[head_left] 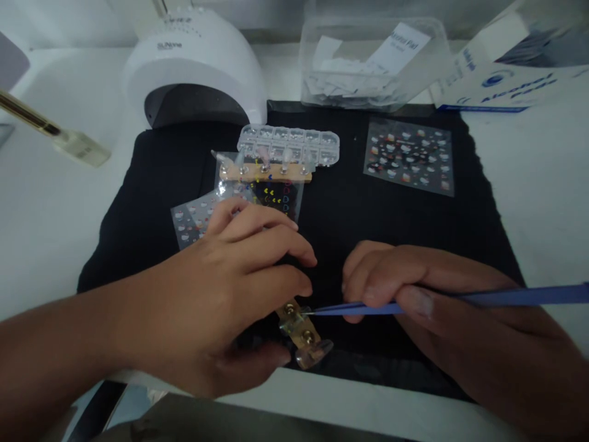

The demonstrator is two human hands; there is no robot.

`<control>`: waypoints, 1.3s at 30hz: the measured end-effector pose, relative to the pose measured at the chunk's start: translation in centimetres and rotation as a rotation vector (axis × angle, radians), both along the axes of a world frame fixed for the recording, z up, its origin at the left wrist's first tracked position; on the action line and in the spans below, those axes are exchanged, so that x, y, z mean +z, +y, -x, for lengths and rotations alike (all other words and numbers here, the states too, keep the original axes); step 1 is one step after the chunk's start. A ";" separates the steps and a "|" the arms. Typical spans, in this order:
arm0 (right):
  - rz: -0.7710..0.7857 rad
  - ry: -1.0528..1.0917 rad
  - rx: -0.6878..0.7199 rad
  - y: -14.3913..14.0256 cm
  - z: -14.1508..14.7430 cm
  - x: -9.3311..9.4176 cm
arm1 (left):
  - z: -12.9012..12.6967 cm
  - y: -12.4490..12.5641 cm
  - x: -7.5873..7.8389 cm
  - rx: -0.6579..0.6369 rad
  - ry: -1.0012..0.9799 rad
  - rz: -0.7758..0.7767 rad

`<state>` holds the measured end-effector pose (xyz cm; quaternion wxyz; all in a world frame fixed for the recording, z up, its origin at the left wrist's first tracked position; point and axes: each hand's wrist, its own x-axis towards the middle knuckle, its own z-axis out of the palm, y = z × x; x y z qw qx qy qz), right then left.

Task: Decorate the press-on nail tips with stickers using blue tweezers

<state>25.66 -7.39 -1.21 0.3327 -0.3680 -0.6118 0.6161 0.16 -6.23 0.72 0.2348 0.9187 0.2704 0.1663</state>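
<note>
My left hand (243,288) is closed around a short wooden nail-tip stand (298,325), thumb below and fingers above. Clear false nails are mounted on its metal knobs; the far end is hidden under the hand. In my right hand (405,282) is a pair of blue tweezers (497,297), pinched between thumb and fingers. Their fine tip points left and reaches a false nail near the middle of the stand's visible part; whether it grips anything is too small to tell. Beyond my left fingers lie a second nail stand (276,174) and sticker sheets (196,215).
A white nail lamp (197,67) stands at the back left, with a brush (83,146) beside it. Behind the stands is a clear rhinestone case (294,135). Another sticker sheet (409,158) lies right on the black cloth (432,221). A plastic tub (317,34) and alcohol-pad box (488,92) sit behind.
</note>
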 end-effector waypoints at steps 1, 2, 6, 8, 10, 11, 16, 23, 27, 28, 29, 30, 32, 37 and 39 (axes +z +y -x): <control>0.003 -0.007 -0.014 0.0 0.0 0.0 | 0.0 0.0 0.0 -0.001 0.000 0.002; 0.005 -0.011 -0.020 0.0 0.0 0.1 | 0.0 0.0 0.0 -0.003 -0.005 0.007; 0.001 -0.017 -0.028 0.0 0.3 0.1 | 0.3 -0.1 0.0 -0.020 -0.051 0.019; -0.003 -0.023 -0.035 -0.1 0.3 0.1 | 0.4 -0.2 0.0 -0.056 -0.068 0.014; -0.009 -0.023 -0.036 -0.1 0.1 0.0 | 0.6 -0.2 0.1 -0.089 -0.066 0.015; -0.011 -0.022 -0.031 -0.1 0.1 0.0 | 0.6 -0.2 0.1 -0.100 -0.065 0.017; -0.015 -0.013 -0.008 0.2 0.0 0.0 | 0.6 0.1 0.1 -0.122 -0.069 0.021; -0.026 -0.010 -0.026 -0.2 0.1 0.1 | 0.6 0.3 0.1 -0.132 -0.059 0.003; -0.015 -0.018 -0.025 0.0 0.3 0.2 | 0.6 0.1 0.1 -0.138 -0.060 0.010; -0.017 -0.025 -0.023 0.1 0.3 0.3 | 0.6 0.1 0.1 -0.132 -0.058 0.018; -0.022 -0.030 -0.018 0.1 0.3 0.3 | 0.6 0.0 0.0 -0.122 -0.061 0.029; -0.022 -0.037 -0.022 0.2 0.3 0.3 | 0.5 -0.1 0.0 -0.112 -0.070 0.037; -0.029 -0.044 -0.026 0.2 0.2 0.2 | 0.5 -0.2 -0.1 -0.095 -0.092 0.047; -0.039 0.027 -0.034 0.3 -0.2 -0.4 | 0.5 -0.3 -0.1 -0.094 -0.097 0.069; -0.023 0.077 -0.091 0.5 -0.2 -0.6 | 0.6 -0.3 0.0 -0.093 -0.081 0.076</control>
